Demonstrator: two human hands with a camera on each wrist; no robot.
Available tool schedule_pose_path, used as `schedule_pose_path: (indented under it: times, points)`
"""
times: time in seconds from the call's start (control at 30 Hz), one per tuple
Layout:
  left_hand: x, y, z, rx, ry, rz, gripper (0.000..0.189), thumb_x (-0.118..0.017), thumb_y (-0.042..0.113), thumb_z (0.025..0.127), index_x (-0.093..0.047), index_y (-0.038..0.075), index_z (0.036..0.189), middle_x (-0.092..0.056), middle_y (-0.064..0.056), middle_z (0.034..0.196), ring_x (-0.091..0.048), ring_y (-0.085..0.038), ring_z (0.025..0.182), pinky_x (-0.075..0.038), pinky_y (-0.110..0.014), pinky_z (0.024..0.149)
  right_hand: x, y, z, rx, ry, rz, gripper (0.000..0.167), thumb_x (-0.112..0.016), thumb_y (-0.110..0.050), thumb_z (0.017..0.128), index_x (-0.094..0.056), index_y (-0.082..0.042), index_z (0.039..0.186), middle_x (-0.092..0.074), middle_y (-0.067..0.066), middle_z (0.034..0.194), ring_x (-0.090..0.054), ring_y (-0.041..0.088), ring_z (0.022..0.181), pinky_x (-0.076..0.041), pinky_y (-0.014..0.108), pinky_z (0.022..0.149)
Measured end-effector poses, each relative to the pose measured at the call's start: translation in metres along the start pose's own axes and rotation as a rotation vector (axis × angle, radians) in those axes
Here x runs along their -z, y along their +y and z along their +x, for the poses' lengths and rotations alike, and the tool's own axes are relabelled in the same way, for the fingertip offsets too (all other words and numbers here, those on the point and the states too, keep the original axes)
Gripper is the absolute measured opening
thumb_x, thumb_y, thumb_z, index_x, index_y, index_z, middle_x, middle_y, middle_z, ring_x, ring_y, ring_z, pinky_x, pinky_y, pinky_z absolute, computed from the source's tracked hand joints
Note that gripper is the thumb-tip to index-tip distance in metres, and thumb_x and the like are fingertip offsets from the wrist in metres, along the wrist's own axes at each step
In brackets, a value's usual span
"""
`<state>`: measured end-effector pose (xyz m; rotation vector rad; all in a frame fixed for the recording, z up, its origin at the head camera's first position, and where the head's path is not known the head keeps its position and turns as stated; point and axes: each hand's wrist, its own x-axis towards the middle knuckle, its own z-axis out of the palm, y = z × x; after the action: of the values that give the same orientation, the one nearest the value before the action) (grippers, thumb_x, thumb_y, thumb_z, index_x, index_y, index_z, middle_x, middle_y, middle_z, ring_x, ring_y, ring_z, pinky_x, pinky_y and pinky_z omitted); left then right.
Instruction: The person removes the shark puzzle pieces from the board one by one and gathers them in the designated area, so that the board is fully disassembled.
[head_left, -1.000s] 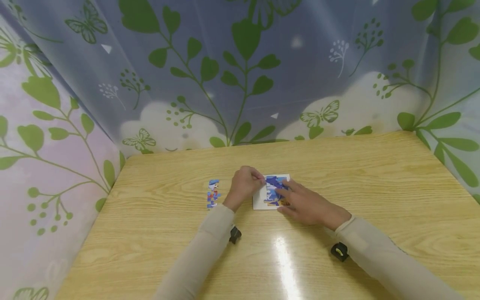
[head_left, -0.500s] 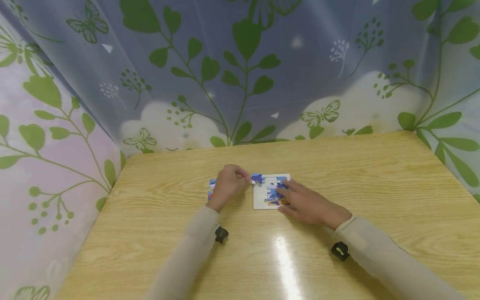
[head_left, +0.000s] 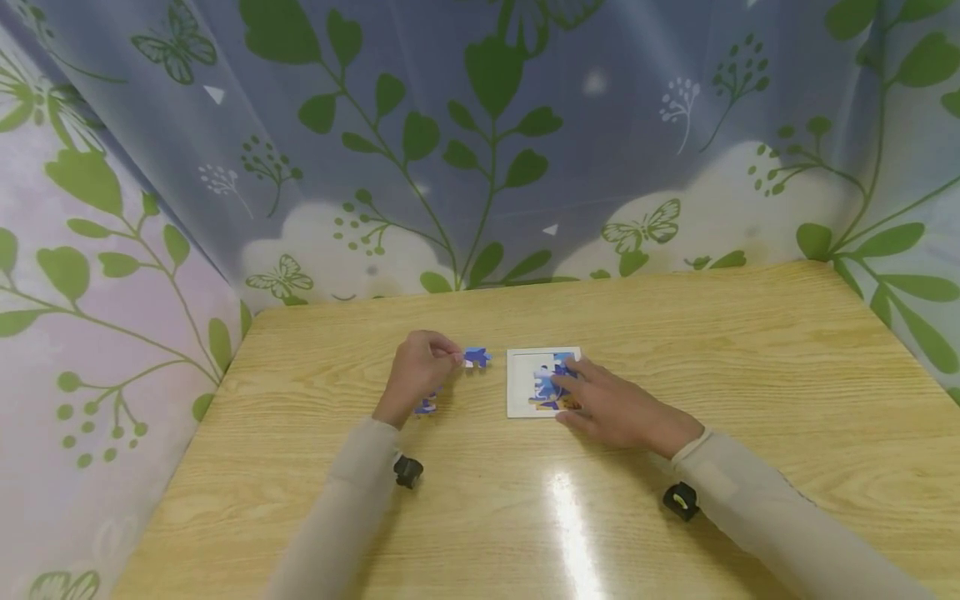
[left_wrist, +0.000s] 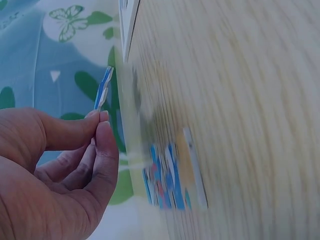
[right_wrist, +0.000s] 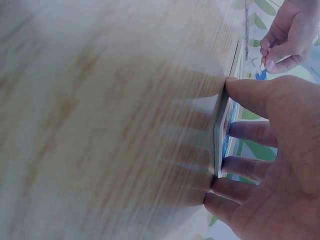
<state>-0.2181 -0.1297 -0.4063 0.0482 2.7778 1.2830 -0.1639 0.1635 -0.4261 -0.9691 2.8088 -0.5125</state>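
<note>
Pinching a blue puzzle piece (head_left: 477, 357), the left hand (head_left: 417, 373) hovers left of the puzzle tray (head_left: 520, 385). The right hand (head_left: 615, 408) presses the tray with relaxed fingers; keeping it steady seems wise.

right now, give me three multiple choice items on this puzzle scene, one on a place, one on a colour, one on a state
1. Where is the puzzle piece that the left hand pinches?
A. left of the puzzle board
B. on the board
C. at the table's right edge

2. What colour is that piece, mostly?
A. red
B. blue
C. green

3. What is the right hand doing?
A. hanging clear of the table
B. holding a loose piece in the air
C. resting on the puzzle board with fingers spread

Answers:
1. A, the head view shows it left of the board's white edge.
2. B, it shows blue in the head and left wrist views.
3. C, its fingers lie on the board's right part, thumb at the edge.
</note>
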Motion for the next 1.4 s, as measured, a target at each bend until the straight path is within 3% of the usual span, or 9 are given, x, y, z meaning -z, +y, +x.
schedule_pose_path:
  times: [0.37,0.93,1.2,1.4]
  points:
    - [0.013,-0.014,0.0,0.061,0.006,0.04,0.005,-0.074,0.008,0.088,-0.076,0.004,0.092,-0.071,-0.01,0.078,-0.065,-0.022,0.063,-0.05,-0.028,0.054,0.0,0.0,-0.001,0.008,0.006,0.005,0.056,-0.061,-0.028,0.103,-0.048,0.007,0.145,-0.037,0.035,0.15,-0.035,0.053,0.139,-0.035,0.06,0.111]
    - [0.015,-0.021,0.002,0.073,0.034,0.142,0.005,-0.077,0.012,0.089,-0.078,0.006,0.088,-0.074,-0.005,0.076,-0.067,-0.019,0.063,-0.051,-0.028,0.055,0.001,-0.001,-0.002,0.017,0.003,-0.002,0.055,-0.058,-0.028,0.104,-0.047,0.006,0.145,-0.037,0.035,0.15,-0.035,0.053,0.139,-0.036,0.06,0.11]
    - [0.011,-0.015,0.003,0.013,0.048,0.162,0.009,-0.077,0.012,0.09,-0.079,0.004,0.093,-0.075,-0.008,0.082,-0.067,-0.018,0.064,-0.055,-0.032,0.06,0.001,0.0,-0.002,0.003,0.003,0.005,0.056,-0.059,-0.029,0.104,-0.046,0.006,0.146,-0.036,0.035,0.152,-0.034,0.053,0.14,-0.035,0.06,0.111]
    - [-0.005,-0.004,0.004,-0.051,0.026,0.14,0.008,-0.079,0.011,0.088,-0.079,0.004,0.092,-0.075,-0.007,0.086,-0.068,-0.021,0.077,-0.056,-0.038,0.072,0.001,0.0,-0.003,-0.001,0.003,0.01,0.057,-0.059,-0.029,0.104,-0.046,0.006,0.147,-0.035,0.035,0.152,-0.034,0.053,0.14,-0.035,0.061,0.111]
